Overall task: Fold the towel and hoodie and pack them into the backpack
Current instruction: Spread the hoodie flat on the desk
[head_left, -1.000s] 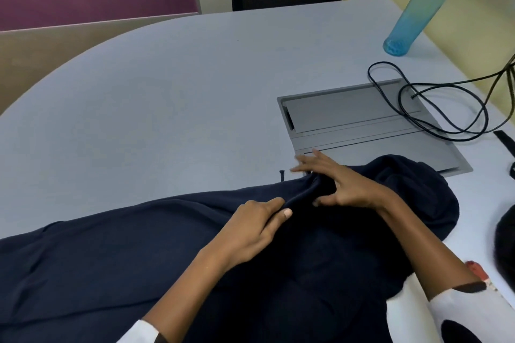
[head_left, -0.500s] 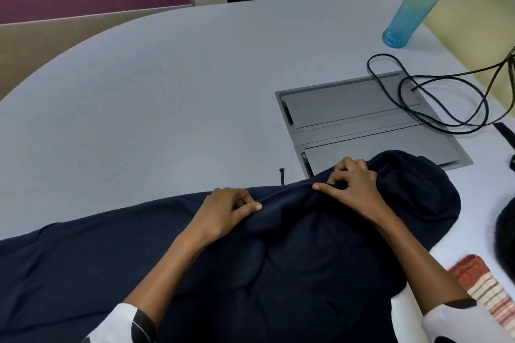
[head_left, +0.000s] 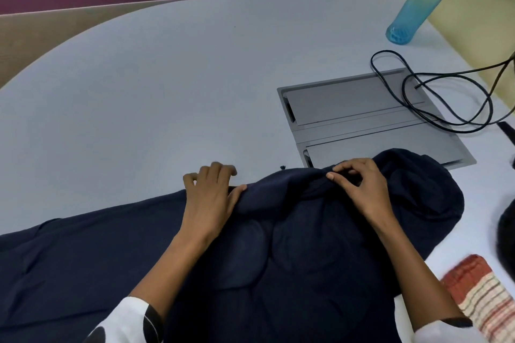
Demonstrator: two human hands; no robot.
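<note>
Navy hoodie (head_left: 278, 259) lies under both hands, right hand (head_left: 359, 189) seemingly pinching it.

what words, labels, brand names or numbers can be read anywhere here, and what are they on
None: no readable text shows in this view.
The dark navy fabric hoodie shows no print or tag.
The translucent blue plastic bottle bears no label.
The red and cream striped folded towel has stripes only.
The grey metal cable hatch in the table is unmarked.
</note>
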